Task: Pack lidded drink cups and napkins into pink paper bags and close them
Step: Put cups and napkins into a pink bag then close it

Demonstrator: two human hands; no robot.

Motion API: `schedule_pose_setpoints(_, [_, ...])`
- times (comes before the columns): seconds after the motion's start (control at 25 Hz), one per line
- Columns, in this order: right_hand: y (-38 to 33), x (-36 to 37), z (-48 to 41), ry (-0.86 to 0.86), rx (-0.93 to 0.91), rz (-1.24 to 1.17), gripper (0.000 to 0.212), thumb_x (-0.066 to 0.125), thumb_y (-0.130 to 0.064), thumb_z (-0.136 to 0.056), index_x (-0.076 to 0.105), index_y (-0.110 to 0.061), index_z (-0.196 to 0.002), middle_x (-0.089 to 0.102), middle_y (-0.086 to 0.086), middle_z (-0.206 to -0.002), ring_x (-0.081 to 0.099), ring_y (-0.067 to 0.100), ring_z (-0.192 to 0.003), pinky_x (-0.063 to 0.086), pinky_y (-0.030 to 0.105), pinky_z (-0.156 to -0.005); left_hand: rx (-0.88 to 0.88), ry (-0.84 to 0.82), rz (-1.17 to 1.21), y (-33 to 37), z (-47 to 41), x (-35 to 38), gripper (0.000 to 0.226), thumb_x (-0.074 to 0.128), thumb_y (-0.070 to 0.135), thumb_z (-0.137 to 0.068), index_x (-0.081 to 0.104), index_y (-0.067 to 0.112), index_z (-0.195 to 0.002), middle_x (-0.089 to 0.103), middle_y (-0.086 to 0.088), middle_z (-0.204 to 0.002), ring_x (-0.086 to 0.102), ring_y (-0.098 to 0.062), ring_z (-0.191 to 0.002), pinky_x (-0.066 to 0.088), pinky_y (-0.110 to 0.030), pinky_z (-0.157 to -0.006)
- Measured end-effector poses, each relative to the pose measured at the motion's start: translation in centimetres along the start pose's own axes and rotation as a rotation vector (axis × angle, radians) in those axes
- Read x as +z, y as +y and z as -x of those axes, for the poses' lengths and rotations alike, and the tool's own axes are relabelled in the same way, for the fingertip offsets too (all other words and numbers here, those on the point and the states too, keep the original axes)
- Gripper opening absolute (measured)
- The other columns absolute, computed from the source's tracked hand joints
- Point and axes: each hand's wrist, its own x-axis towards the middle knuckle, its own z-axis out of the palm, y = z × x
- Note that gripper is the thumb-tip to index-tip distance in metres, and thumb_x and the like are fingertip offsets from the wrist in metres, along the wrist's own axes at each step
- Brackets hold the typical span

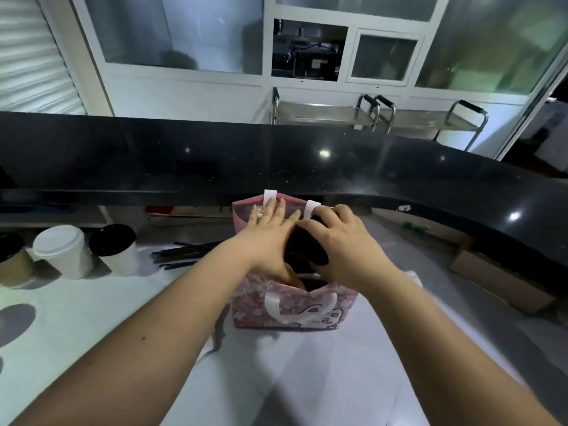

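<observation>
- The right hand is gripping a black-lidded cup from above, fingers curled over its lid, at the mouth of the pink bag, which is standing on the white desk.
- The left hand is lying straight-fingered against the bag's far wall, spreading the opening.
- If that wall is slipping free, the mouth is probably narrowing, and the cup is catching the rim and tipping.
- Gripping mostly by the lid is risking it popping off and spilling.
- Any sideways push is risking toppling the light bag.
</observation>
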Motion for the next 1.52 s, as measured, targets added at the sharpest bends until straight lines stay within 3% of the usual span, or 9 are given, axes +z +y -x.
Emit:
schedule_pose_setpoints(0.24, [2.0,1.9,1.0,-0.293,-0.1,0.043,0.068,0.07,-0.043,-0.078,0.039,-0.029,-0.138,0.043,0.004,-0.133,0.043,0.027,-0.112,0.045,0.038,-0.092,0.015,-0.024,-0.121,-0.3,0.1,0.2,0.149,0.068,0.081,-0.051,-0.032,0.023,-0.144,-0.04,-0.014,-0.149,-0.043,-0.034,-0.132,-0.024,-0.049,-0.105])
schedule_pose_setpoints(0.4, [1.3,3.6,-1.1,-0.421,0.107,0.218,0.071,0.069,-0.028,-0.08,0.033,-0.02,-0.141,0.041,0.013,-0.131,0.042,0.034,-0.117,0.045,0.041,-0.092,0.03,-0.037,-0.16,0.8,0.8,1.5,0.156,0.069,0.085,-0.042,-0.034,0.026,-0.143,-0.041,-0.015,-0.148,-0.045,-0.038,-0.127,-0.026,-0.053,-0.103])
schedule_pose_setpoints(0.52, [0.3,5.2,-1.9,-0.487,0.229,0.105,0.065,0.062,-0.02,-0.086,0.031,-0.018,-0.142,0.035,0.015,-0.134,0.038,0.037,-0.12,0.044,0.044,-0.091,0.042,-0.043,-0.152,0.6,1.1,1.6,0.156,0.071,0.083,-0.041,-0.033,0.027,-0.143,-0.037,-0.015,-0.151,-0.045,-0.038,-0.125,-0.027,-0.051,-0.1])
schedule_pose_setpoints(0.68, [0.0,6.8,-1.9,-0.477,0.308,-0.024,0.067,0.063,-0.012,-0.084,0.028,-0.014,-0.141,0.029,0.019,-0.137,0.038,0.039,-0.121,0.041,0.044,-0.094,0.047,-0.041,-0.153,0.4,0.9,1.5,0.156,0.072,0.082,-0.04,-0.033,0.029,-0.143,-0.038,-0.014,-0.15,-0.044,-0.04,-0.129,-0.027,-0.052,-0.101])
schedule_pose_setpoints(0.96, [-0.2,8.7,-0.1,-0.464,0.227,-0.067,0.071,0.067,-0.021,-0.081,0.028,-0.021,-0.141,0.028,0.013,-0.131,0.035,0.037,-0.119,0.042,0.05,-0.097,0.056,0.029,-0.144,-0.6,1.0,1.5,0.151,0.063,0.088,-0.043,-0.03,0.028,-0.145,-0.036,-0.015,-0.151,-0.041,-0.041,-0.131,-0.024,-0.055,-0.106])
schedule_pose_setpoints(1.12, [-0.3,10.2,1.0,-0.477,0.294,-0.218,0.078,0.044,-0.06,-0.091,0.006,-0.03,-0.152,0.001,0.004,-0.159,0.002,0.027,-0.145,0.008,0.044,-0.116,0.064,0.085,-0.144,-0.7,1.5,2.0,0.148,0.061,0.089,-0.046,-0.028,0.027,-0.146,-0.036,-0.015,-0.151,-0.041,-0.041,-0.131,-0.024,-0.054,-0.107])
schedule_pose_setpoints(1.24, [-0.5,11.5,1.5,-0.504,0.295,-0.304,0.078,0.027,-0.068,-0.092,-0.01,-0.034,-0.151,-0.02,-0.007,-0.159,-0.021,0.013,-0.145,-0.012,0.037,-0.115,0.065,0.1,-0.168,-0.7,1.8,2.4,0.148,0.062,0.087,-0.047,-0.029,0.026,-0.146,-0.038,-0.015,-0.15,-0.043,-0.041,-0.13,-0.021,-0.057,-0.109])
schedule_pose_setpoints(1.4, [-1.4,12.5,2.4,-0.471,0.267,-0.299,0.073,0.02,-0.067,-0.093,-0.014,-0.035,-0.15,-0.028,-0.009,-0.156,-0.027,0.011,-0.142,-0.024,0.032,-0.108,0.056,0.117,-0.172,-0.6,2.3,2.9,0.147,0.065,0.085,-0.049,-0.028,0.026,-0.146,-0.04,-0.014,-0.15,-0.044,-0.04,-0.13,-0.019,-0.059,-0.11])
schedule_pose_setpoints(1.52, [-1.0,11.1,1.6,-0.518,0.262,-0.332,0.073,0.024,-0.066,-0.094,-0.012,-0.038,-0.15,-0.024,-0.011,-0.157,-0.025,0.013,-0.143,-0.018,0.038,-0.114,0.071,0.165,-0.129,-0.5,2.4,2.7,0.141,0.067,0.08,-0.054,-0.026,0.031,-0.147,-0.036,-0.01,-0.152,-0.042,-0.034,-0.134,-0.021,-0.051,-0.111])
